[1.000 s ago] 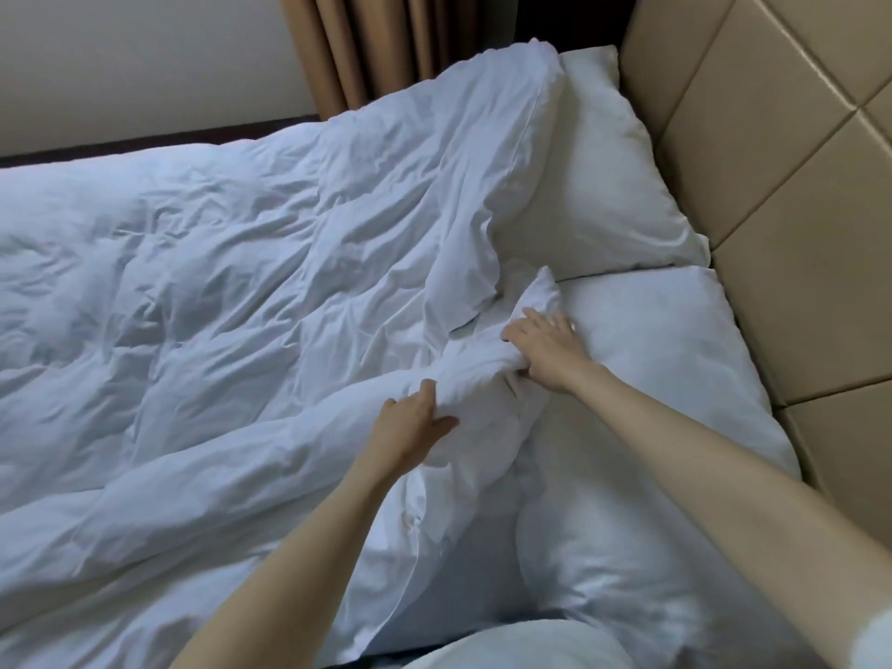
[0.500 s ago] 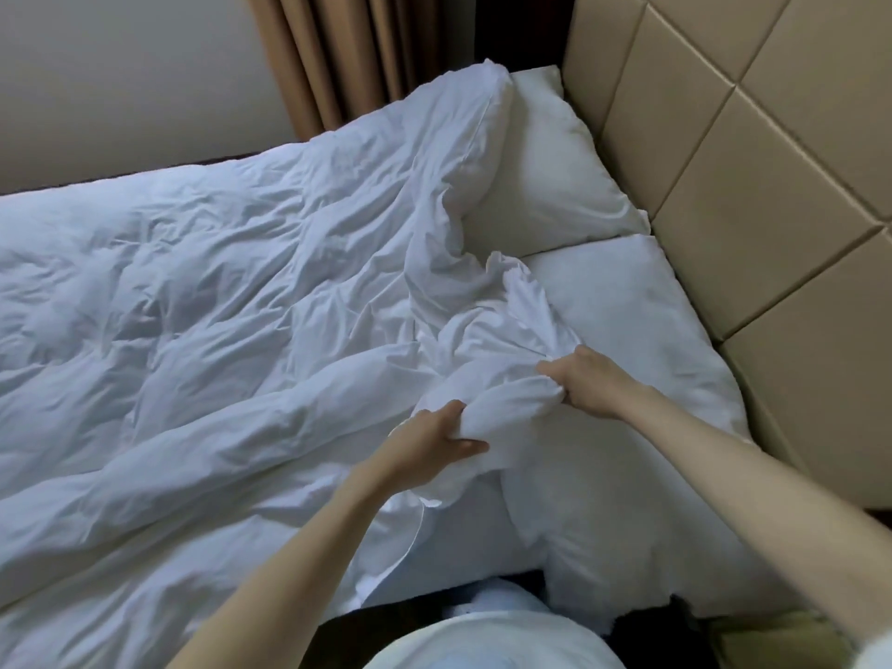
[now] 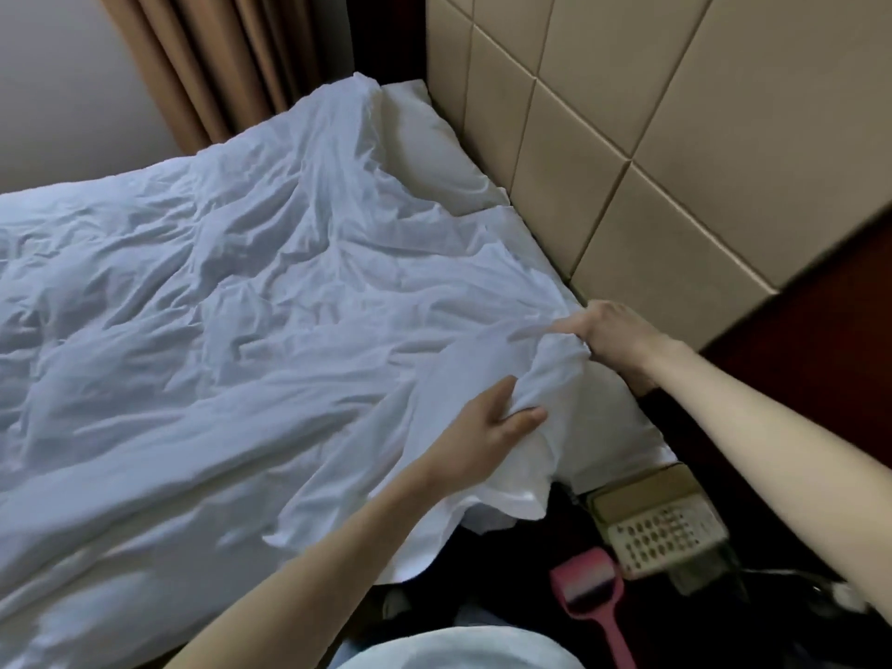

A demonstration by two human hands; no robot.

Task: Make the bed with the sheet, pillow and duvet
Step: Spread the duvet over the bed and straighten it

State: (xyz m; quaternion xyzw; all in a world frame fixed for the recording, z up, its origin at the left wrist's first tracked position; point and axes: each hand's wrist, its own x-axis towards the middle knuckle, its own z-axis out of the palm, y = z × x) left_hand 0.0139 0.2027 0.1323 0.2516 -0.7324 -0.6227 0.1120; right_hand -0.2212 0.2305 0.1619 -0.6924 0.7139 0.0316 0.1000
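The white duvet (image 3: 202, 330) lies rumpled across the bed, its top edge drawn up to the head end, where it covers the near pillow almost wholly. The left hand (image 3: 487, 429) grips a bunched fold of the duvet at the bed's near edge, thumb on top and fingers curled under the cloth. The right hand (image 3: 610, 338) clutches the same gathered corner close to the near head-end corner of the bed, just beside the padded headboard (image 3: 627, 137); its fingers are curled into the fabric. Between the two hands the cloth rises in a twisted ridge. The far pillow (image 3: 434, 152) shows uncovered at the far head-end corner. Beside the bed, low down, stand a telephone (image 3: 661, 528) and a pink lint roller (image 3: 591, 596). Brown curtains (image 3: 217, 65) hang beyond the bed's far side.
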